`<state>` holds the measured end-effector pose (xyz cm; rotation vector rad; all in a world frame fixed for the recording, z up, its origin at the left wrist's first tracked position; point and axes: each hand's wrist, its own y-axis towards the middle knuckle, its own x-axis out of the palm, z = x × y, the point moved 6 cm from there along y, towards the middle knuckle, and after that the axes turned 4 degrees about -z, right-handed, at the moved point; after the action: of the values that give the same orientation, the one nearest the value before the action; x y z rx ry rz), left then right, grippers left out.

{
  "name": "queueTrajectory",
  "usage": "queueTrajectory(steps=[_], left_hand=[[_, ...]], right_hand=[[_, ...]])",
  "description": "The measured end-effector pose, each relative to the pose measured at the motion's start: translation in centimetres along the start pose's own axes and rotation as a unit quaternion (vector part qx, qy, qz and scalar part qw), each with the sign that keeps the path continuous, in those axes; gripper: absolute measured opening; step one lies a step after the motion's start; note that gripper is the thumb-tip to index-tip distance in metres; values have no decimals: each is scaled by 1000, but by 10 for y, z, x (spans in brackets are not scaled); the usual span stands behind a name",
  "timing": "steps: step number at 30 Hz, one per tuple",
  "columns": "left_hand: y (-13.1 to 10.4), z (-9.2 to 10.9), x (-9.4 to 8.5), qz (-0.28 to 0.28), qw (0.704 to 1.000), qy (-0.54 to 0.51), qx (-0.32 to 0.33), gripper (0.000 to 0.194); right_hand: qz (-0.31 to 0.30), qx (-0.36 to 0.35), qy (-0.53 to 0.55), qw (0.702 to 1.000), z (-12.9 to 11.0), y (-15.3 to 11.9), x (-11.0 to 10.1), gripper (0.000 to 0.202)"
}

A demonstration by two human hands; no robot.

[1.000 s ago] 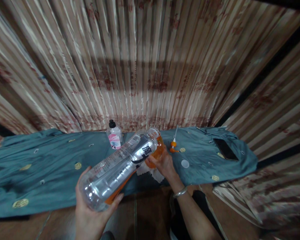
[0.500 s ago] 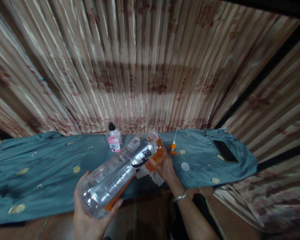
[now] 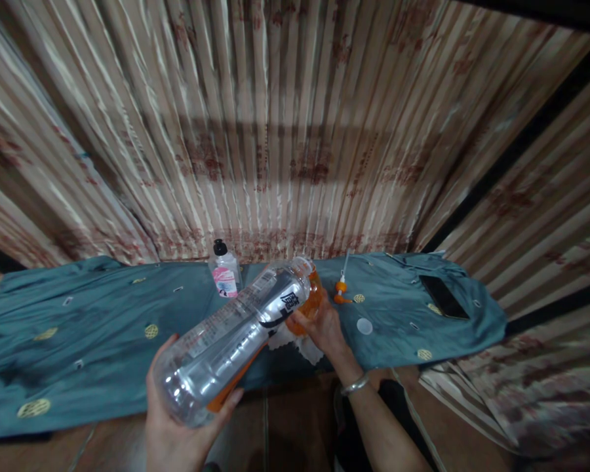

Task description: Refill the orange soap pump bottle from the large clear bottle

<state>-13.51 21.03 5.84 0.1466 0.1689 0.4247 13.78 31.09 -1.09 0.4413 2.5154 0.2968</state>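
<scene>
My left hand (image 3: 181, 419) is wrapped round the base of a large clear plastic bottle (image 3: 231, 341) with a silver label. The bottle is tilted, its neck up and to the right, its mouth at the top of an orange bottle (image 3: 311, 305). My right hand (image 3: 322, 328) grips the orange bottle, partly hidden behind the clear one. Whether liquid passes between them I cannot tell. A crumpled white tissue (image 3: 307, 349) lies below my right hand. To its right on the cloth are an orange pump head (image 3: 341, 288) with a thin tube and a round white disc (image 3: 364, 326).
A small clear bottle with a black cap and pink label (image 3: 225, 278) stands toward the back of the teal cloth (image 3: 103, 328). A black phone (image 3: 443, 296) lies at the right. Pleated patterned curtains (image 3: 285, 131) hang behind and at the sides.
Almost nothing differs. Both hands hold the two bottles in nearly the same pose, the clear one still tilted against the orange one.
</scene>
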Motion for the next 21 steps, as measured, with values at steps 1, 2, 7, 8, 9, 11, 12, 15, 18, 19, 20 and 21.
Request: queueTrajectory(steps=[1, 2, 7, 8, 9, 11, 12, 15, 18, 19, 20, 21], left_hand=[[0, 0, 0, -2, 1000, -2, -1, 93], [0, 0, 1, -4, 1000, -2, -1, 94], [-1, 1, 1, -3, 1000, 3, -8, 95], [-1, 2, 1, -1, 1000, 3, -9, 96], [-1, 2, 1, 1, 1000, 4, -8, 97], [-1, 3, 0, 2, 1000, 8, -3, 98], [-1, 4, 0, 0, 1000, 9, -1, 98], [-1, 4, 1, -6, 1000, 10, 1, 99], [-2, 4, 2, -6, 1000, 5, -3, 97], [-2, 3, 2, -6, 1000, 3, -7, 97], [-2, 3, 2, -5, 1000, 1, -9, 97], [-2, 3, 2, -5, 1000, -1, -10, 97]], right_hand=[[1, 0, 0, 1000, 0, 0, 0, 61], [0, 0, 0, 1000, 0, 0, 0, 61], [-4, -1, -10, 1000, 2, 1, 1, 61], [-2, -5, -12, 1000, 2, 1, 1, 62], [1, -10, -15, 1000, 2, 1, 1, 63], [8, -16, -21, 1000, 2, 0, 0, 63], [10, -16, -23, 1000, 2, 0, 0, 63], [2, -6, -24, 1000, 3, 0, 1, 63], [-6, -2, -18, 1000, 3, 1, 1, 62], [-6, -5, -15, 1000, 2, 1, 1, 62], [-5, -8, -11, 1000, 2, 1, 1, 61], [-4, -9, -9, 1000, 2, 1, 0, 61]])
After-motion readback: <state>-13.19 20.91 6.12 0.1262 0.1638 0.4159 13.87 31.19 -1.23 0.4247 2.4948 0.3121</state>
